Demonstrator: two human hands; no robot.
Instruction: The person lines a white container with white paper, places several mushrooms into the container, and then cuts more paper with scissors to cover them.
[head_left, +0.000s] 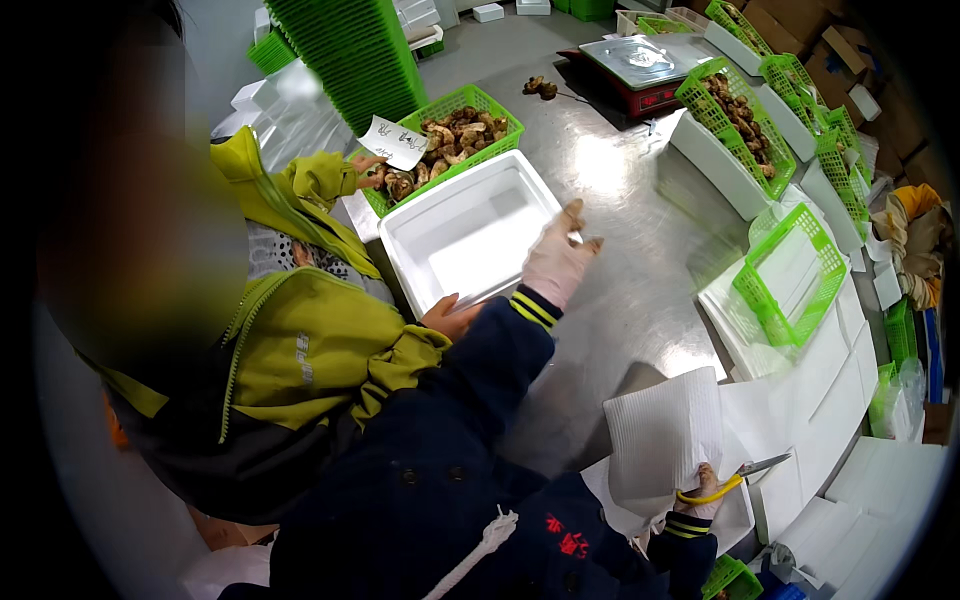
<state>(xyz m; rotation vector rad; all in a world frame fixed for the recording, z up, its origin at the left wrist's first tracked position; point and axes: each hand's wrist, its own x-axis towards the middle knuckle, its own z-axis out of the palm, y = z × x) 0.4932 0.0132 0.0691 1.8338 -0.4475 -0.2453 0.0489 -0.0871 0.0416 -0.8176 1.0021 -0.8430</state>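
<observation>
My left hand (559, 255), in a thin pale glove, reaches to the right edge of an empty white foam box (480, 225); its thumb and fingers are apart, and whether it touches the rim is unclear. My right hand (701, 495) holds yellow-handled scissors (716, 491), blades pointing right, together with a sheet of white ribbed foam (664, 427). Behind the box stands a green plastic basket (480, 94) of mushrooms (457, 139), with a handwritten paper slip (394, 142) on it.
A co-worker in a yellow-green jacket (315, 352) stands at left, one hand at the box, one at the basket. A digital scale (637, 64) and mushroom baskets (735, 127) line the table's far side. An empty green basket (791, 274) sits on white sheets (810, 390) at right.
</observation>
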